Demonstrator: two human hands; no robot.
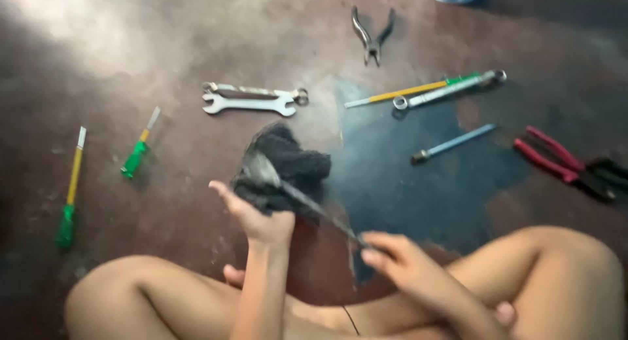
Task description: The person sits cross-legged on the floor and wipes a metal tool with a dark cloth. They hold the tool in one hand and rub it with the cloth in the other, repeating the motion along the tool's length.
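Spanner [307, 202] in right hand [399, 258], left hand [258, 219] (rag [284, 166])

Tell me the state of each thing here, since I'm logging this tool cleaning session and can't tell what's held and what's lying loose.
left hand: shut on dark rag
dark rag: bunched, wrapped around the tool's head
metal tool: held up off the floor; blurred
right hand: shut on the tool's handle
pliers: handles spread, on floor
two spanners: lying flat, side by side
red-handled cutters: lying on floor, handles apart
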